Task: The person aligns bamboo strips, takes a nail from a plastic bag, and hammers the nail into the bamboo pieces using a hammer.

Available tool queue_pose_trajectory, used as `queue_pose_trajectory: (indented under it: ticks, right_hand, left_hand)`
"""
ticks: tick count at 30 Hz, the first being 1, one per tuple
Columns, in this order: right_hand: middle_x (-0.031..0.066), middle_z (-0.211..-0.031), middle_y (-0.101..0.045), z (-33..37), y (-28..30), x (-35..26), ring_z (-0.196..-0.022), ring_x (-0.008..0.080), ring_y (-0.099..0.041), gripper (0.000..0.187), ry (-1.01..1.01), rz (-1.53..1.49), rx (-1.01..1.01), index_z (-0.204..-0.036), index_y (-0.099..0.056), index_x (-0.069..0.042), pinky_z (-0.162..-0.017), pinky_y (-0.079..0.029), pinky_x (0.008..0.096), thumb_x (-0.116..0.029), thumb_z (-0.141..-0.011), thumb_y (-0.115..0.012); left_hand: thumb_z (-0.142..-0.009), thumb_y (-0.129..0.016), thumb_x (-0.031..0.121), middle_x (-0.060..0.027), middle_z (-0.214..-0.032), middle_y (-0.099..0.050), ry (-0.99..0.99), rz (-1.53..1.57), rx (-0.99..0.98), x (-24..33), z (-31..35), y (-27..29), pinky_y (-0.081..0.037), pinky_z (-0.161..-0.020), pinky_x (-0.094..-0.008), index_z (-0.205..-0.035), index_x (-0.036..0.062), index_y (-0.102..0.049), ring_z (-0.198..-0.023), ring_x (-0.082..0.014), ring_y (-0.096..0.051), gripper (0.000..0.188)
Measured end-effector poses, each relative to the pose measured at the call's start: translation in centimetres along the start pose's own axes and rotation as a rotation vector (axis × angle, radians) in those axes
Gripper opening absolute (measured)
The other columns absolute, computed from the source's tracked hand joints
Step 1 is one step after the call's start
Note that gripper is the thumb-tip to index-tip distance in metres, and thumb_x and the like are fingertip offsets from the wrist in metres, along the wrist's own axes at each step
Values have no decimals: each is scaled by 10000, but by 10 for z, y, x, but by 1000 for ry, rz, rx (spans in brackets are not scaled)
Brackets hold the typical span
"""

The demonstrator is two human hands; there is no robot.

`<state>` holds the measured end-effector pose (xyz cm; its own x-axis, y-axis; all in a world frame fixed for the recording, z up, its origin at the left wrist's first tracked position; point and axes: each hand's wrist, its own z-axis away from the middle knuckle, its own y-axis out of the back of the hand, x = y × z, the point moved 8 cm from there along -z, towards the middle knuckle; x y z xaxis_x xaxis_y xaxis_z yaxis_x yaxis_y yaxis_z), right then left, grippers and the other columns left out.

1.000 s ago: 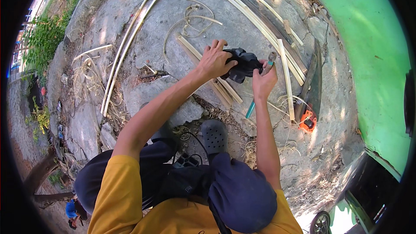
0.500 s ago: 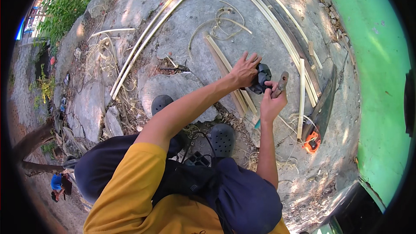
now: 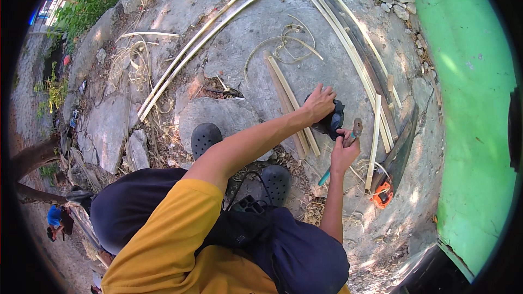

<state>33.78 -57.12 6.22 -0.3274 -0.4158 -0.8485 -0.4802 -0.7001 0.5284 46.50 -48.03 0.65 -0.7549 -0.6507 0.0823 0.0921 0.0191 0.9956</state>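
Black bag (image 3: pixel 330 124), seemingly light and limp, best pinched by its folds.
Left hand (image 3: pixel 319 104) at eleven o'clock, grip unclear; right hand (image 3: pixel 344 154) at five, fingers clamped on teal-handled tool (image 3: pixel 357 128).

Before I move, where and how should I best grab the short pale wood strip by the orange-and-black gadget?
Probably mid-length on the short pale wood strip, pinched across its slim width, coming from its left: it is straight and narrow, longer pale strips lie close on its right, and the orange-and-black gadget sits near its lower end.
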Motion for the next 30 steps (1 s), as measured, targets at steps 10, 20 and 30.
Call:
queue_pose_trajectory:
  ticks: [10, 20, 30]
  right_hand:
    - [91, -850, -704, 0, 5, 9, -722, 176, -622, 108, 50, -66, 45, -898, -581, 31, -727, -506, 346, 71, -804, -546]
    - [60, -850, -687, -11, 13, 24, -666, 83, -505, 135, -43, -221, 79, -869, -522, -11, -654, -429, 260, 99, -806, -569]
    - [51, -929, -665, -16, 38, 17, -679, 77, -482, 190, -19, -257, 126, -876, -483, -59, -638, -405, 258, 61, -821, -619]
  left_hand:
    - [-770, -693, 201, -51, -1294, -600, -116, 33, 83, 12, 14, 18, -367, -1077, -499, -779, 137, -777, -1276, -240, -480, 107]
    - [-721, -741, 142, -94, -1357, -557, -228, 461, 197, -5, 28, 68, -371, -1089, -481, -718, 55, -723, -1322, -280, -461, 89]
    - [-785, -748, 153, -101, -909, -708, 50, 856, 155, -37, 27, 82, -438, -965, -424, -853, 71, -712, -918, -327, -632, 113]
